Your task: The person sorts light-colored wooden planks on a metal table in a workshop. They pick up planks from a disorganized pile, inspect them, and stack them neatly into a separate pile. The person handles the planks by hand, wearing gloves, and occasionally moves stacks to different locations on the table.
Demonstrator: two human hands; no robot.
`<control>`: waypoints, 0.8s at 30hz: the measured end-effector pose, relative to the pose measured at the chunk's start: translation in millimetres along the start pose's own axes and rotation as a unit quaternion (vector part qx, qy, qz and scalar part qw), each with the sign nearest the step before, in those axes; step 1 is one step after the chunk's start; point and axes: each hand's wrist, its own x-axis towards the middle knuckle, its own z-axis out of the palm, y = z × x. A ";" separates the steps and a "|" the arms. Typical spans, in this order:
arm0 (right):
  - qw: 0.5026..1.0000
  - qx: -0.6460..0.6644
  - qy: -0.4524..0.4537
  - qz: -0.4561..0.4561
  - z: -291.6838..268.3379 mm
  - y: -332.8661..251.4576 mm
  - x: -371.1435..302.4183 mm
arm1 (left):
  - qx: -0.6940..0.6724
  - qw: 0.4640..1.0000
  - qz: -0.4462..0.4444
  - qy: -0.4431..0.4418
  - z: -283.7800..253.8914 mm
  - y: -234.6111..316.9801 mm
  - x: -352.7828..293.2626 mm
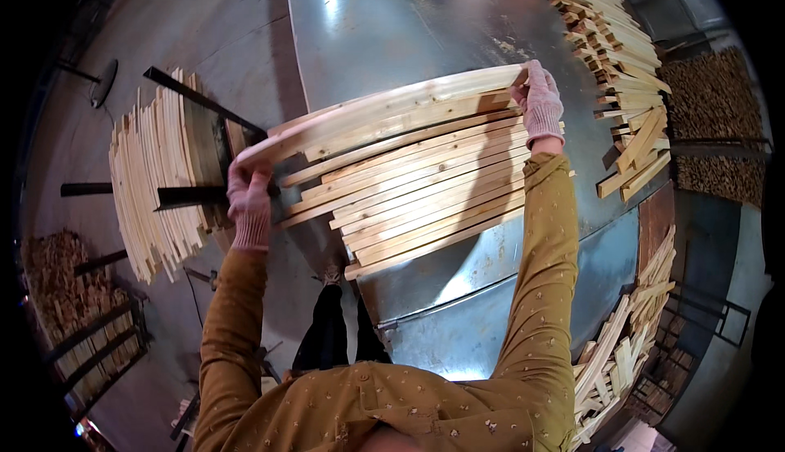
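Note:
A long pale wooden strip spans between my two gloved hands. My left hand, in a pink knit glove, is closed round its left end, out past the table's left side. At the strip's other end, my right hand grips it with fingers bent over the wood. Just nearer to me, several more wooden strips lie side by side on the metal table, their left ends uneven and jutting over the edge. Whether the held strip touches the ones beside it I cannot tell.
Left of the table, a rack with black metal bars holds a stack of strips. Short wooden pieces are heaped along the table's far right. More loose strips lie at the lower right. A wood pile stands far left.

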 end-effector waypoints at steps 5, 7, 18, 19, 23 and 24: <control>0.926 0.377 -0.003 -0.015 1.2 -37.3 -88.2 | -0.302 0.904 -0.089 -0.289 21.1 75.2 -61.2; 0.912 0.403 -0.030 0.071 8.7 -36.9 -149.2 | -0.064 0.899 0.247 -0.356 61.4 80.7 -96.7; 0.952 0.117 0.179 0.220 -91.0 91.8 -337.1 | 0.388 0.896 -0.045 -0.212 1.9 54.1 1.5; 0.949 0.048 0.198 0.239 -76.1 99.0 -336.1 | 0.315 0.903 -0.095 -0.275 0.0 48.7 4.7; 0.853 -0.441 -0.032 0.278 -58.7 62.3 -296.1 | 0.263 0.865 -0.159 -0.396 13.7 46.8 5.0; 0.843 -0.477 -0.029 0.247 -57.9 71.5 -297.9 | 0.325 0.848 -0.125 -0.399 18.1 58.1 6.6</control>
